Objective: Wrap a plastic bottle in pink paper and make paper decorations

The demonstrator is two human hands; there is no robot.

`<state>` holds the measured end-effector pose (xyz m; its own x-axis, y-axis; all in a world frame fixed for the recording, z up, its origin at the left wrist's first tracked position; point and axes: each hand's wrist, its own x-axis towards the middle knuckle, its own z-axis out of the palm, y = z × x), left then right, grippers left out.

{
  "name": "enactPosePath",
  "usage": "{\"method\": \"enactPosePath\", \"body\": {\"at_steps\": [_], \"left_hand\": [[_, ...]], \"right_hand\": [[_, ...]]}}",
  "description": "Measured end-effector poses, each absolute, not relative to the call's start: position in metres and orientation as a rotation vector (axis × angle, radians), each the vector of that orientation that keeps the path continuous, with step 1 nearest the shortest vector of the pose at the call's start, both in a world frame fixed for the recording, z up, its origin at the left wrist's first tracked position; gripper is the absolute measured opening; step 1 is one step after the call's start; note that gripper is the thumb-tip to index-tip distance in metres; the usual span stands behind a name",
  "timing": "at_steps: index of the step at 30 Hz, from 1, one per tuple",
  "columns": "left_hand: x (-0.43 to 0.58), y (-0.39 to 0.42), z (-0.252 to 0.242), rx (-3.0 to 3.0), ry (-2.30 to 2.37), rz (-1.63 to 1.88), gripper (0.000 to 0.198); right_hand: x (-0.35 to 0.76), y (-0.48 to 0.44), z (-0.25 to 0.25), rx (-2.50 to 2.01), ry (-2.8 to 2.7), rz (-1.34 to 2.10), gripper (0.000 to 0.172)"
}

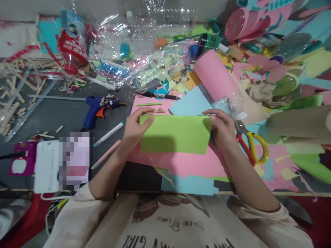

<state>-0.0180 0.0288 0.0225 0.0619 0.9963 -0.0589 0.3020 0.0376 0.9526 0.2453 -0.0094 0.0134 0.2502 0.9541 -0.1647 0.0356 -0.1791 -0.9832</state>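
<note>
A rectangular sheet of green paper [176, 134] is stretched between my two hands over pink paper [155, 160]. My left hand [138, 125] pinches its upper left corner, thumb on top. At the upper right corner, my right hand [221, 125] grips the same sheet between thumb and fingers. Thin green paper strips [149, 104] lie just beyond it on the pink paper. A light blue sheet [191, 103] rests behind the green one. Scissors with red and yellow handles [252, 144] lie to the right of my right hand.
On the left lie a blue glue gun [94, 110], a marker [109, 133], a phone [76, 160] and scattered wooden sticks [10, 113]. Behind are a pink-wrapped bottle [217, 74], a black pen [162, 96], clear plastic wrap [111, 44] and paper scraps. More paper piles up at right.
</note>
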Motion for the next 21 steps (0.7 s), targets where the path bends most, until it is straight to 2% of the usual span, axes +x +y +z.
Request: {"method": "enactPosePath", "body": {"at_steps": [3, 6, 14, 16, 18, 21], "left_hand": [[-0.019, 0.029, 0.019, 1.323, 1.342, 1.022, 0.031], [-0.019, 0.029, 0.014, 1.191, 1.289, 1.092, 0.031], [-0.020, 0.033, 0.003, 1.212, 1.313, 1.200, 0.041], [-0.022, 0.036, -0.001, 1.230, 1.353, 1.321, 0.040], [-0.024, 0.037, -0.003, 1.234, 1.374, 1.394, 0.036], [-0.022, 0.036, 0.001, 1.281, 1.366, 1.311, 0.030]], "right_hand": [[0.243, -0.010, 0.012, -1.509, -1.025, 1.130, 0.019], [0.245, -0.009, 0.010, -1.520, -0.967, 1.070, 0.013], [0.246, -0.007, 0.009, -1.405, -0.762, 0.978, 0.011], [0.245, -0.010, 0.014, -1.345, -0.801, 1.111, 0.013], [0.244, -0.014, 0.020, -1.290, -0.923, 1.438, 0.016], [0.241, -0.020, 0.026, -1.263, -1.055, 1.751, 0.017]]}}
